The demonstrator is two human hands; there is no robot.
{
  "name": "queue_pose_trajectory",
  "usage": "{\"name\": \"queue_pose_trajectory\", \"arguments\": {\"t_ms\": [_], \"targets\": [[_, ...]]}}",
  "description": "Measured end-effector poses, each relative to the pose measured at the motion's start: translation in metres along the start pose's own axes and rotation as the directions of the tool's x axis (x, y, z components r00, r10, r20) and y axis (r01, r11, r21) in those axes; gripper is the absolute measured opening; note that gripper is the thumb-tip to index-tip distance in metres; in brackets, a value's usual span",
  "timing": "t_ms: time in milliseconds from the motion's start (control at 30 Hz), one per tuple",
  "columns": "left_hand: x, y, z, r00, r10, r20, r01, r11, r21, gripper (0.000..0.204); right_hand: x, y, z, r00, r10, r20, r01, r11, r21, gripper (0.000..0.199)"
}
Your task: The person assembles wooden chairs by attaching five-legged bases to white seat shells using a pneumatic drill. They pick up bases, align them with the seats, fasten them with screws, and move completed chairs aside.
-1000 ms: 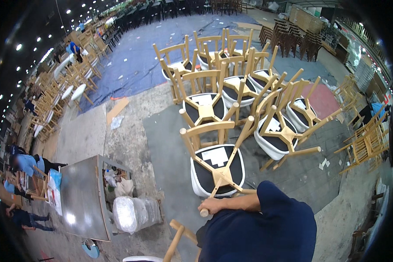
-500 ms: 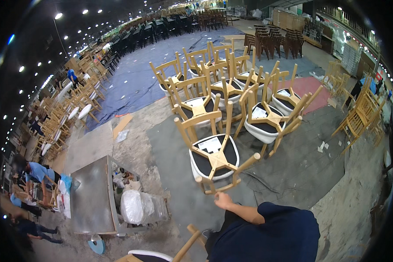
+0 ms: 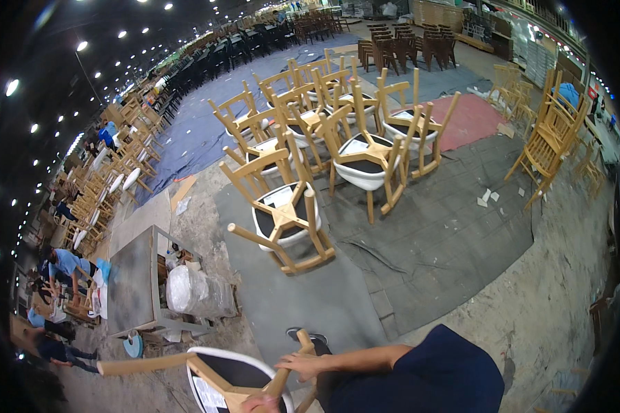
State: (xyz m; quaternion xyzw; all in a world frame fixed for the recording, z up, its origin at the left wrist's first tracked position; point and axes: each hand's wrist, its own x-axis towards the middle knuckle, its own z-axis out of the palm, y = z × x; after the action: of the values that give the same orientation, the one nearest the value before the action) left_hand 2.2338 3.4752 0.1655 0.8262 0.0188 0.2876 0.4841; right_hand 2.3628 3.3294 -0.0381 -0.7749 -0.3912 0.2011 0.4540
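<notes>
An upturned wooden chair (image 3: pixel 235 367) with a white-edged seat and black underside is close to me at the lower edge. My right hand (image 3: pixel 300 365) is closed around one of its legs. Low in the picture, my left hand (image 3: pixel 260 403) grips the wood near the base of that leg, partly cut off by the frame. Beyond my shoe stands another upturned chair (image 3: pixel 283 217) of the same kind, untouched. Several more upturned chairs (image 3: pixel 368 160) are grouped behind it.
A grey metal-topped table (image 3: pixel 132 282) stands left, beside a plastic-wrapped bundle (image 3: pixel 198 292). Grey sheeting (image 3: pixel 434 234) covers the floor ahead. Stacked wooden chairs (image 3: pixel 551 141) rise at right. At far left a person in a blue shirt (image 3: pixel 69 263) works among chairs.
My right hand has left the foremost chair of the group and now holds a leg of the nearer chair. My left hand has come into view. The view has shifted.
</notes>
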Motion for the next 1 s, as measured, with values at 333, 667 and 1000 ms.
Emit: {"name": "queue_pose_trajectory", "arguments": {"t_ms": [333, 667, 1000], "targets": [[-0.104, 0.186, 0.031, 0.839, 0.163, 0.52, -0.055, 0.975, -0.217, 0.015, -0.22, -0.045, 0.047, 0.942, 0.212, -0.261, -0.185, 0.975, 0.122, 0.059], [-0.148, 0.234, 0.032, 0.486, 0.316, 0.815, 0.188, 0.873, -0.451, 0.022, -0.339, -0.054, 0.081, 0.808, 0.588, -0.035, -0.572, 0.798, 0.19, 0.066], [-0.06, 0.19, 0.14, 0.191, 0.34, 0.921, 0.638, 0.67, -0.379, 0.023, -0.386, -0.079, 0.071, 0.369, 0.895, -0.251, -0.449, 0.407, 0.795, 0.043]]}}
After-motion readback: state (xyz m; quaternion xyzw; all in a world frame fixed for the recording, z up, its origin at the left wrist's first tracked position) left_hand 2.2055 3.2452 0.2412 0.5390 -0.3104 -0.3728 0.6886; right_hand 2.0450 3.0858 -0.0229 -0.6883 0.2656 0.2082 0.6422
